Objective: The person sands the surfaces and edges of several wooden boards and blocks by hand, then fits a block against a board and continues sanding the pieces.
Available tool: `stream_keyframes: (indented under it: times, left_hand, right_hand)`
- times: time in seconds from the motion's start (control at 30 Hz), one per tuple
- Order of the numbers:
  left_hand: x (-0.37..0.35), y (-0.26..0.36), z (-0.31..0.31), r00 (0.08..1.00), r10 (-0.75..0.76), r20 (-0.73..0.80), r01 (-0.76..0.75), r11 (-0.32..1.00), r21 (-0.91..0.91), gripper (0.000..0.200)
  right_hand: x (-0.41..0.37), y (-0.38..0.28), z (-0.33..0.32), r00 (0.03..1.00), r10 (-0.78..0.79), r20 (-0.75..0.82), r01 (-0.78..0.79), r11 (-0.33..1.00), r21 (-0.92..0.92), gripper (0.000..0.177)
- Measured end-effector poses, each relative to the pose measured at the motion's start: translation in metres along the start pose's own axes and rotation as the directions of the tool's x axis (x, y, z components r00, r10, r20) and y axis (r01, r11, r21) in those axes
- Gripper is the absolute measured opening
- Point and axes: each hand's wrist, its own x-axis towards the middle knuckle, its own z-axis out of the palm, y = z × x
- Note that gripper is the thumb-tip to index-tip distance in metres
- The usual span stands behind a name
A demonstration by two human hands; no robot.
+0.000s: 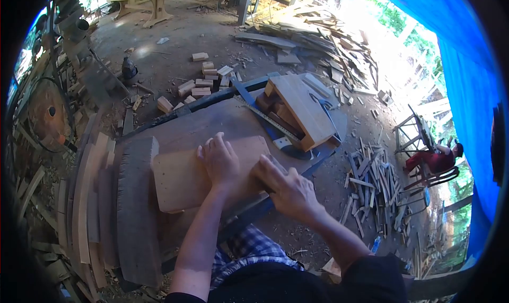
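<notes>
A flat, light-brown wooden board [183, 181] lies on the worktable [201, 120]. My left hand [218, 159] rests on the board's upper middle with its fingers spread. At the board's right end, my right hand [283, 183] is closed around a small dark block, mostly hidden by the fingers. Beyond my hands, a wooden box-like piece [305, 109] sits on the table beside a metal square [270, 123] with a blue tool partly under it.
Long planks [139, 213] stand stacked on the left. Small wood blocks [203, 83] lie on the ground beyond the table. Scrap sticks [374, 181] are piled at right, near a seated person [437, 159]. A blue tarp [466, 91] hangs at far right.
</notes>
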Motion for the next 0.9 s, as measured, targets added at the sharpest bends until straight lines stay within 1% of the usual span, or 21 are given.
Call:
stream_keyframes:
  times: [0.03,0.07,0.13,0.17,0.23,0.3,0.4,0.47,0.5,0.53,0.57,0.63,0.67,0.7,0.73,0.77,0.8,0.83,0.87,0.9]
  left_hand:
    - [-0.001,0.0,-0.001,1.0,-0.013,0.005,0.014,0.999,-0.034,0.028]
    - [0.001,-0.001,-0.001,1.0,-0.01,0.004,0.01,1.0,-0.027,0.028]
    - [0.0,-0.001,-0.001,0.999,-0.043,0.032,0.045,0.997,-0.057,0.028]
    - [-0.001,-0.001,-0.001,0.999,-0.03,0.037,0.032,0.998,-0.053,0.028]
    - [-0.004,-0.005,-0.001,0.999,0.041,-0.034,-0.042,0.999,-0.026,0.028]
    - [-0.004,-0.008,0.0,0.999,0.041,-0.009,-0.041,0.999,0.003,0.028]
    - [-0.005,-0.009,0.001,1.0,0.018,0.025,-0.019,0.999,0.028,0.026]
    - [-0.001,-0.006,-0.001,0.999,0.012,0.031,-0.013,1.0,0.007,0.026]
    - [0.0,-0.005,-0.002,0.999,-0.011,0.048,0.01,1.0,0.01,0.025]
    - [0.001,-0.003,-0.002,0.997,-0.037,0.062,0.036,0.999,0.012,0.024]
    - [0.003,-0.001,-0.003,0.997,-0.042,0.06,0.042,0.999,0.0,0.024]
    - [0.001,0.0,-0.004,0.998,-0.031,0.045,0.032,0.999,-0.014,0.022]
    - [0.001,-0.001,-0.003,0.999,-0.033,0.042,0.034,0.999,-0.01,0.022]
    - [0.002,-0.001,-0.001,0.999,-0.038,0.037,0.038,0.999,-0.016,0.021]
    - [0.0,-0.001,-0.001,0.999,-0.04,0.037,0.041,0.999,-0.017,0.021]
    - [0.002,-0.001,-0.001,0.999,-0.042,0.033,0.042,0.999,-0.006,0.021]
    - [0.0,-0.002,-0.003,0.999,-0.008,0.042,0.008,1.0,0.011,0.021]
    - [-0.001,-0.002,-0.004,0.998,0.025,0.05,-0.026,0.999,0.025,0.021]
    - [-0.002,-0.004,-0.005,0.998,0.018,0.059,-0.02,0.999,0.038,0.021]
    - [-0.003,-0.004,-0.004,0.999,0.029,0.044,-0.03,0.999,0.038,0.02]
  right_hand:
    - [-0.004,-0.009,-0.008,0.999,0.047,0.019,-0.047,0.998,0.032,0.085]
    - [-0.004,-0.014,-0.011,0.995,0.091,0.037,-0.093,0.994,0.065,0.085]
    - [0.04,-0.001,0.016,0.992,-0.021,-0.122,0.028,0.998,0.056,0.085]
    - [0.065,-0.005,0.012,0.983,-0.059,-0.173,0.068,0.997,0.044,0.084]
    - [0.108,-0.019,-0.001,0.987,0.0,-0.16,0.001,1.0,0.009,0.086]
    - [0.142,-0.022,-0.007,0.995,0.01,-0.1,-0.008,1.0,0.024,0.087]
    - [0.117,-0.013,-0.006,0.996,-0.015,-0.092,0.016,1.0,0.016,0.087]
    - [0.074,0.014,0.024,0.949,-0.138,-0.285,0.152,0.988,0.028,0.086]
    - [0.042,0.013,0.014,0.991,-0.017,-0.136,0.025,0.998,0.059,0.087]
    - [0.014,0.002,-0.003,0.995,0.101,0.018,-0.102,0.992,0.068,0.088]
    - [0.003,-0.005,-0.009,0.994,0.104,0.018,-0.104,0.993,0.054,0.088]
    - [-0.007,-0.014,-0.015,0.959,0.262,0.11,-0.267,0.963,0.029,0.087]
    - [0.007,-0.007,-0.009,0.96,0.257,0.111,-0.262,0.965,0.03,0.087]
    - [0.033,0.004,0.004,0.99,0.127,-0.062,-0.122,0.989,0.086,0.085]
    - [0.057,0.012,0.013,0.972,0.006,-0.236,0.024,0.992,0.122,0.083]
    - [0.085,0.014,0.014,0.962,0.014,-0.271,0.01,0.996,0.085,0.081]
    - [0.111,0.013,0.011,0.955,0.023,-0.297,-0.008,0.999,0.053,0.08]
    - [0.134,0.009,-0.003,0.979,0.046,-0.198,-0.034,0.997,0.063,0.08]
    - [0.144,0.005,-0.012,0.993,0.069,-0.093,-0.063,0.996,0.069,0.08]
    - [0.137,0.003,-0.012,0.994,0.068,-0.08,-0.062,0.995,0.076,0.08]
